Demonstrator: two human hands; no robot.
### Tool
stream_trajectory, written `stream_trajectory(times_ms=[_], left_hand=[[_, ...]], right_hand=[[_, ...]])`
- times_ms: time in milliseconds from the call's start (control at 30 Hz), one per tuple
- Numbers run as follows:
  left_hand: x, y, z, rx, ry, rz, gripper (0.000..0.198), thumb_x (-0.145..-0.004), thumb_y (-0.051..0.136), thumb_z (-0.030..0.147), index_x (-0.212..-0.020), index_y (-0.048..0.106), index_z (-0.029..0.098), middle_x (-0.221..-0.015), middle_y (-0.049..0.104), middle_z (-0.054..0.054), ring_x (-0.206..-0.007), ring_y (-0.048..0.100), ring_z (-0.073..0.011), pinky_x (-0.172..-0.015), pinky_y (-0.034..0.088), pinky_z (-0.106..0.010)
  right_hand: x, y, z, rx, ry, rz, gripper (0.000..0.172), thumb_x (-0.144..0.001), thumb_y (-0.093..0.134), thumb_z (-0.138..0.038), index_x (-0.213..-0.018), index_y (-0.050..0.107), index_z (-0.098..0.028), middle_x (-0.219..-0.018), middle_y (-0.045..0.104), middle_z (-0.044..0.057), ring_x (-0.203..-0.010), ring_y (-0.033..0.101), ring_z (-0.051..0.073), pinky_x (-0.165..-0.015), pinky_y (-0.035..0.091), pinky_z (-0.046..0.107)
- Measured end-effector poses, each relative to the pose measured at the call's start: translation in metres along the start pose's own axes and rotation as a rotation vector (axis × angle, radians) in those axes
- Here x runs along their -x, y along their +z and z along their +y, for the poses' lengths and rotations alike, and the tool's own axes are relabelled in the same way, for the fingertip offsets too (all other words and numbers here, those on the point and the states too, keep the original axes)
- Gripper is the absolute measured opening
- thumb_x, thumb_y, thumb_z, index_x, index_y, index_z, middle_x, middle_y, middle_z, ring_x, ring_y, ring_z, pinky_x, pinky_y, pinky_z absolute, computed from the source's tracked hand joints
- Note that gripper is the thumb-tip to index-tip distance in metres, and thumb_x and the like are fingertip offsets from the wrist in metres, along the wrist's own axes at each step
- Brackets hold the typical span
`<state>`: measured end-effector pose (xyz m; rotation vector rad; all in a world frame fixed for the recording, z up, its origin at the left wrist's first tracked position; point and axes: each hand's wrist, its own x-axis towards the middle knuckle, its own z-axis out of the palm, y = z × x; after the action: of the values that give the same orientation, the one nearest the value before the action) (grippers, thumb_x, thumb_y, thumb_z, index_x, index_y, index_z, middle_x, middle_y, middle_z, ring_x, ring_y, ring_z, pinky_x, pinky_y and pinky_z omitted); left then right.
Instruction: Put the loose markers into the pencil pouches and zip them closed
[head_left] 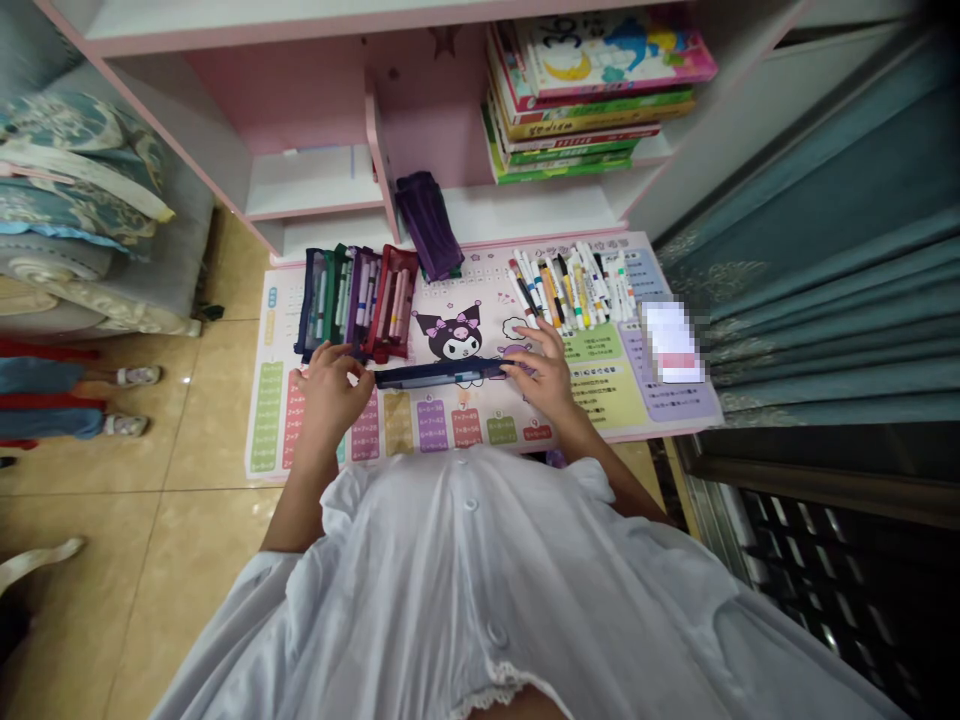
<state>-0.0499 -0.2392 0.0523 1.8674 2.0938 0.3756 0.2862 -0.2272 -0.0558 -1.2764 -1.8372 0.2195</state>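
A dark blue pencil case (439, 374) lies across the printed desk mat (600, 400), held at both ends. My left hand (330, 385) pinches its left end, fingers closed. My right hand (541, 372) grips its right end, fingers curled over it. Behind the left hand stands a row of filled pencil cases (356, 300) in navy, green, purple and red. Behind the right hand lies a row of several marker pens (570, 285) side by side. A purple pouch (427, 225) leans at the back of the desk.
A pink and white shelf unit (315, 120) rises behind the desk, with a stack of books (585, 90) on its right shelf. Teal curtains (825, 260) hang at the right. A sofa (82, 220) and another person's feet (131, 400) are at the left, on the tiled floor.
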Motion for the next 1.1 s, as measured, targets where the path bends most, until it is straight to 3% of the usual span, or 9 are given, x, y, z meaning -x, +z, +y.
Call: stream_trajectory(times_ms=[133,267,367,500,700,800,900,1000,1100], left_hand=[[0.003,0.004,0.006,-0.076,0.057,0.047,0.013,-0.091,0.059,0.033,-0.087,0.069,0.024,-0.145,0.059,-0.012,-0.148,0.037,-0.0384,-0.113,0.021,-0.080],[0.005,0.017,0.021,-0.133,0.292,-0.020,0.035,-0.087,0.069,0.044,-0.118,0.070,0.029,-0.156,0.049,-0.013,-0.152,0.029,-0.0413,-0.116,0.017,-0.078],[0.003,0.031,0.030,-0.178,0.376,-0.064,0.033,-0.087,0.069,0.043,-0.118,0.073,0.029,-0.155,0.050,-0.014,-0.151,0.030,-0.0430,-0.114,0.014,-0.081],[-0.003,0.043,0.032,-0.169,0.400,-0.058,0.020,-0.091,0.065,0.038,-0.106,0.077,0.032,-0.143,0.061,-0.011,-0.148,0.036,-0.0389,-0.115,0.012,-0.080],[-0.006,0.046,0.030,0.023,0.414,-0.006,0.019,-0.091,0.063,0.034,-0.082,0.078,0.027,-0.119,0.075,-0.007,-0.137,0.051,-0.0362,-0.117,0.009,-0.077],[-0.008,0.042,0.022,0.141,0.325,0.087,0.018,-0.089,0.065,0.032,-0.076,0.076,0.025,-0.110,0.078,-0.006,-0.132,0.057,-0.0343,-0.119,0.011,-0.072],[-0.021,0.033,0.007,0.277,0.159,0.261,0.020,-0.087,0.063,0.035,-0.075,0.075,0.023,-0.107,0.078,-0.006,-0.124,0.063,-0.0309,-0.118,0.028,-0.059],[-0.047,0.022,-0.014,0.399,-0.011,0.414,0.021,-0.081,0.063,0.036,-0.071,0.073,0.020,-0.092,0.077,-0.006,-0.108,0.069,-0.0264,-0.104,0.047,-0.040],[-0.074,0.014,-0.030,0.442,-0.275,0.407,0.024,-0.073,0.067,0.040,-0.067,0.071,0.016,-0.062,0.062,0.000,-0.075,0.065,-0.0207,-0.074,0.050,-0.030]], right_hand=[[0.000,0.001,0.002,-0.019,-0.018,0.011,0.012,-0.090,0.071,-0.038,-0.089,0.078,-0.029,-0.129,0.067,0.008,-0.140,0.048,0.032,-0.117,0.042,0.059],[-0.001,0.000,0.003,-0.048,0.003,-0.018,0.015,-0.090,0.070,-0.041,-0.089,0.078,-0.028,-0.130,0.066,0.008,-0.141,0.048,0.032,-0.118,0.041,0.060],[-0.001,0.000,0.004,-0.052,0.004,-0.033,0.018,-0.092,0.068,-0.043,-0.088,0.077,-0.028,-0.130,0.066,0.009,-0.141,0.047,0.032,-0.118,0.042,0.060],[0.000,0.003,0.004,-0.081,-0.025,-0.013,0.018,-0.093,0.066,-0.042,-0.090,0.076,-0.027,-0.128,0.066,0.009,-0.139,0.050,0.031,-0.116,0.045,0.058],[-0.007,0.008,-0.002,-0.124,-0.027,0.023,0.016,-0.093,0.066,-0.041,-0.093,0.074,-0.027,-0.127,0.066,0.008,-0.139,0.050,0.031,-0.116,0.045,0.058],[-0.015,0.010,-0.006,-0.134,0.019,0.068,0.020,-0.094,0.066,-0.042,-0.106,0.073,-0.028,-0.127,0.065,0.009,-0.139,0.051,0.032,-0.116,0.044,0.058],[-0.019,0.013,-0.008,-0.139,0.054,0.117,0.025,-0.093,0.066,-0.042,-0.114,0.070,-0.029,-0.126,0.064,0.009,-0.136,0.053,0.031,-0.116,0.045,0.058],[-0.017,0.018,-0.007,-0.145,0.059,0.117,0.022,-0.093,0.066,-0.043,-0.109,0.071,-0.029,-0.124,0.065,0.009,-0.135,0.055,0.031,-0.116,0.045,0.057],[-0.012,0.022,-0.004,-0.156,0.078,0.087,0.019,-0.092,0.067,-0.042,-0.103,0.072,-0.028,-0.124,0.064,0.009,-0.134,0.055,0.031,-0.116,0.045,0.057]])
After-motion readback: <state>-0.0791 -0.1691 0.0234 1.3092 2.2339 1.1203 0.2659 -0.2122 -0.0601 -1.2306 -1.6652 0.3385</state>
